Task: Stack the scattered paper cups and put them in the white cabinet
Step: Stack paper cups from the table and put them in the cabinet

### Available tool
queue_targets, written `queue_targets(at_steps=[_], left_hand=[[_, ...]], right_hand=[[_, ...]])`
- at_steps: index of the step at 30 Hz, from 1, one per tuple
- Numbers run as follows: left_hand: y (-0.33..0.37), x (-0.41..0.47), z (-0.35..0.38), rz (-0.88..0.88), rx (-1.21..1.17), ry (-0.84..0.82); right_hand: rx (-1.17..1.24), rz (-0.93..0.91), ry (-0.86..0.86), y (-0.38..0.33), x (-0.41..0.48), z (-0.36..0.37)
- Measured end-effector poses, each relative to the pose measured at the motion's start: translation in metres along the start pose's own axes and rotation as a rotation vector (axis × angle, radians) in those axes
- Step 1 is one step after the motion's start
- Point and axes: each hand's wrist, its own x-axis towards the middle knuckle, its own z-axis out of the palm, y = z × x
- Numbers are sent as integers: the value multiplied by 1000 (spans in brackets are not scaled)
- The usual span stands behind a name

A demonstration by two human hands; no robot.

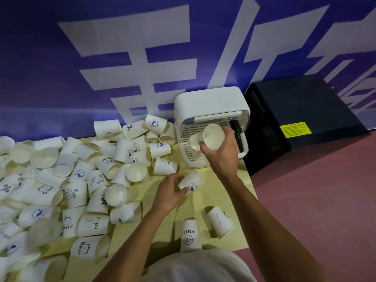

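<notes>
Paper cups (77, 192) lie all over the yellow table (211, 198) in a big messy pile, most of them on their sides. A small stack (194, 145) of them sits inside the white cabinet (211, 100) at the back of the table, and the cabinet's front door is lifted up. The right hand (221, 153) is at the open front of the cabinet. Its fingers are curled round one cup (213, 136), which is tipped with its open mouth toward the camera, just beside the top of the stack. The left hand (171, 190) is low over the table, and its fingers and thumb pinch another cup (191, 183) that lies on its side. The step now looks like fitting the right hand's cup onto the stack. To do it well, I think the cup should face the same way as the stack, with its bottom going into the top cup's mouth, lined up straight and pushed in softly. These cups look thin, so a hard squeeze could bend the rim and then the cup may not slide in. The hand should also take care not to knock the stack over. The left hand can turn its cup the same way, ready to go next. Lots of cups are left on the table, so the job looks far from done.
</notes>
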Motion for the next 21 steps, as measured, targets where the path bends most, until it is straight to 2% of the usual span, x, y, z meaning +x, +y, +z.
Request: queue_targets(at_steps=[13, 21], left_hand=[[1, 7, -4, -25, 9, 6], [-2, 9, -6, -42, 14, 7]], right_hand=[[-104, -70, -101, 4, 12, 21], [-182, -18, -145, 15, 16, 33]])
